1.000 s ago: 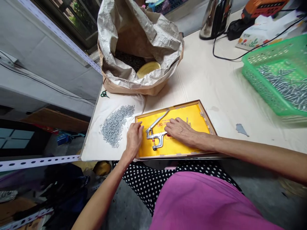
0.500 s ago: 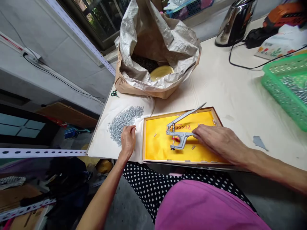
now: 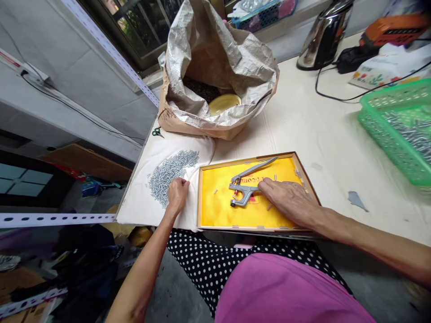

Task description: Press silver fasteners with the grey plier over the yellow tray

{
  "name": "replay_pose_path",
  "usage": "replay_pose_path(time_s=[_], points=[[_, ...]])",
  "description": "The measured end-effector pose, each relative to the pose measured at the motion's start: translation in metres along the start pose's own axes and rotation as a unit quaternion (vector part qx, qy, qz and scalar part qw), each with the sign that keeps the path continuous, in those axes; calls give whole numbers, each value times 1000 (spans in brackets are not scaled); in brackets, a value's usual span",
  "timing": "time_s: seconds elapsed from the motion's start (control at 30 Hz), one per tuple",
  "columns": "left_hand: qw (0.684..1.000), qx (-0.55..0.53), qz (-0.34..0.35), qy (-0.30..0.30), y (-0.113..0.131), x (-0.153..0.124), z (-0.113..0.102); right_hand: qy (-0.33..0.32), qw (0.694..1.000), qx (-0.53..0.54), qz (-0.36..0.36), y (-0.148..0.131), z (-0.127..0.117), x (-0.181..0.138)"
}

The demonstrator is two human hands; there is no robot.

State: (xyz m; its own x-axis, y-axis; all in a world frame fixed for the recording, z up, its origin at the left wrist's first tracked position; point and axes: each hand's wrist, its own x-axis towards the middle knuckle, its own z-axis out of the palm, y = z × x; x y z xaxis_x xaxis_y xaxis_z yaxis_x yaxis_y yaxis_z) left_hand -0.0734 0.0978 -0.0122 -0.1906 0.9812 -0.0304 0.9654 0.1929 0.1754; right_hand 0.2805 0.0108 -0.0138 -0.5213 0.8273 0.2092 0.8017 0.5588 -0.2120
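My right hand [image 3: 286, 197] is wrapped around the lower handle of grey snap-fastener pliers [image 3: 247, 190], held over the yellow-lined tray [image 3: 208, 215]. The upper lever of the pliers slants up and away from my hand, and their jaws are apart. A small metal piece [image 3: 235, 197] shows near the jaw. My left hand [image 3: 177, 194] is at the right side of a pile of small silvery screw-like pieces [image 3: 170, 175] on white cloth. Its thumb and fingers are pressed together; anything between them is too small to make out.
A large lined paper sack [image 3: 198, 128] with a yellow dish [image 3: 225, 104] inside stands behind the tray. Green-handled scissors [image 3: 156, 132] lie left. To the right are a green basket [image 3: 384, 139] of metal pieces, a steel kettle [image 3: 321, 38] and a grey scrap [image 3: 357, 200].
The pliers have tilted and come down a little toward the tray, and their jaw pin has drawn up from the lower jaw. My left hand stays beside the pile. The view has shifted slightly.
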Motion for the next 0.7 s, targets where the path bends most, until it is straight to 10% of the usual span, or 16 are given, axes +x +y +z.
replay_pose_path(time_s=[0.33, 0.53, 0.7], points=[[988, -154, -3, 27, 8, -12, -23, 26, 1000, -6, 7, 11, -9, -2], [840, -489, -73, -222, 70, -71, -26, 34, 999, -8, -4, 14, 1, -5], [811, -536, -91, -215, 101, -102, -3, 84, 993, -45, -73, 6, 9, -11]])
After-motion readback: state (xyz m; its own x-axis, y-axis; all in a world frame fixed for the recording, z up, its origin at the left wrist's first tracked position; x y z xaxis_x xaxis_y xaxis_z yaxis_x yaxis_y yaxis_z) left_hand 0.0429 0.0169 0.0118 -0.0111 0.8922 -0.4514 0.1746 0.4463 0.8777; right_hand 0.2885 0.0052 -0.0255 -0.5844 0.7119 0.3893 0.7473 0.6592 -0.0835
